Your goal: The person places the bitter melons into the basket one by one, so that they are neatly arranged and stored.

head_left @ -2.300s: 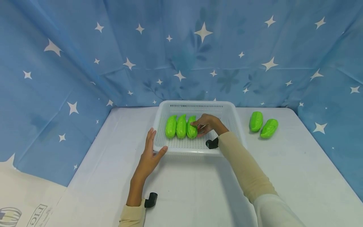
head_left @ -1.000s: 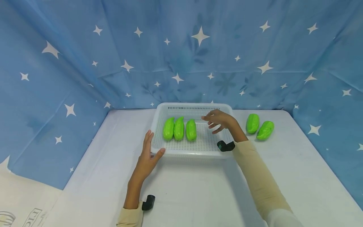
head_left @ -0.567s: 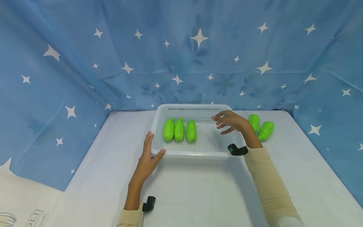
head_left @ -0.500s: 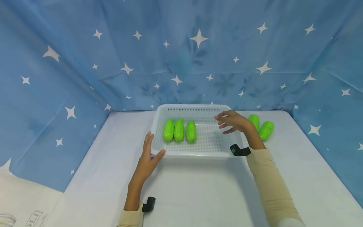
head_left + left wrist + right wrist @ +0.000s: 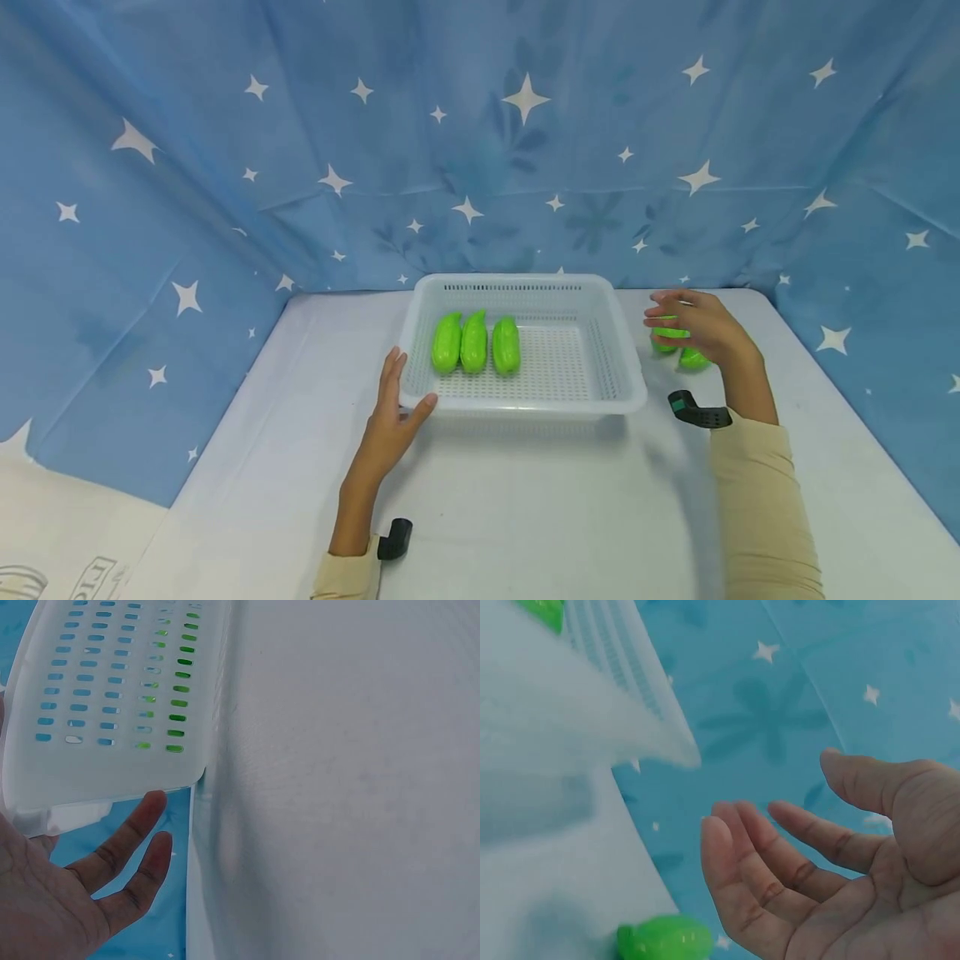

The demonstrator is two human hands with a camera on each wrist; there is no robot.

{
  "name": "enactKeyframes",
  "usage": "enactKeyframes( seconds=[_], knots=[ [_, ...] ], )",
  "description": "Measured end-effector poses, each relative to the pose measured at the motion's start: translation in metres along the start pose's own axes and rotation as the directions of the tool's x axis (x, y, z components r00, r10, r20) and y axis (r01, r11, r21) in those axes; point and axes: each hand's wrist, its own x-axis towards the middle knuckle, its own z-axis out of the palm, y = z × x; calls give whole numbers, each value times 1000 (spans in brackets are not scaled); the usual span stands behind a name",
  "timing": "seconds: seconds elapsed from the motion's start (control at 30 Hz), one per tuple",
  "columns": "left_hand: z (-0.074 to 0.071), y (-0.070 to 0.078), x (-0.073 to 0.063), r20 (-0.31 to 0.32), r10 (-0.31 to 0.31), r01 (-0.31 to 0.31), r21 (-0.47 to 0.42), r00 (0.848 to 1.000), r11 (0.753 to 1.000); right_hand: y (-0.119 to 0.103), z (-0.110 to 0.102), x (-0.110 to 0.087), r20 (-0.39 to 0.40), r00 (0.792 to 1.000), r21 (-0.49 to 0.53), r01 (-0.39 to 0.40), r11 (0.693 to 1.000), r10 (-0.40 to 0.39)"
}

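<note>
A white perforated plastic basket (image 5: 517, 407) stands at the back of the table. Inside, three glossy green oblong vegetables (image 5: 506, 346) lie side by side in its left half. My left hand (image 5: 388, 429) rests at the basket's front left corner, thumb at the front rim and fingers spread along the side. In the left wrist view two fingertips (image 5: 155, 801) are right at the basket's lower edge. My right hand (image 5: 705, 325), fingers relaxed and slightly bent, hovers over two more green vegetables (image 5: 694, 360) right of the basket, partly covering them. It holds nothing.
The table has a white cloth (image 5: 517, 500). A blue curtain (image 5: 480, 142) with white stars hangs right behind the basket and along both sides. Black wrist cameras (image 5: 396, 539) are strapped to both sleeves.
My right hand has let go of the third green vegetable in the basket, which now lies slightly apart, and moved right, out over the two vegetables on the table. My left hand stays at the corner.
</note>
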Motion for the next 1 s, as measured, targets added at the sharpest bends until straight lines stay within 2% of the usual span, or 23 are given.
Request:
enactKeyframes(
  seconds=[0.1,0.2,0.33,0.4,0.63,0.87,1.0],
  knots=[
    [1,0,0,2,-3,3,-10,1000,1000,15,-14,-7,-45,999,50,-25,998,28],
    [1,0,-1,2,-5,5,-15,1000,1000,32,-27,-13,-78,995,146,-49,988,61],
    [0,1,0,2,6,-6,-17,1000,1000,55,-42,-20,-115,988,304,-68,950,107],
    [0,1,0,2,9,-9,-16,1000,1000,67,-48,-23,-134,983,344,-71,936,123],
    [0,1,1,-4,0,0,-7,1000,1000,97,-56,-25,-211,958,384,-99,918,192],
    [1,0,0,-2,-10,10,-5,1000,1000,116,-56,-23,-278,922,400,-145,905,270],
    [1,-1,0,-4,-6,6,-11,1000,1000,124,-56,-16,-285,930,407,-103,908,233]
  ],
)
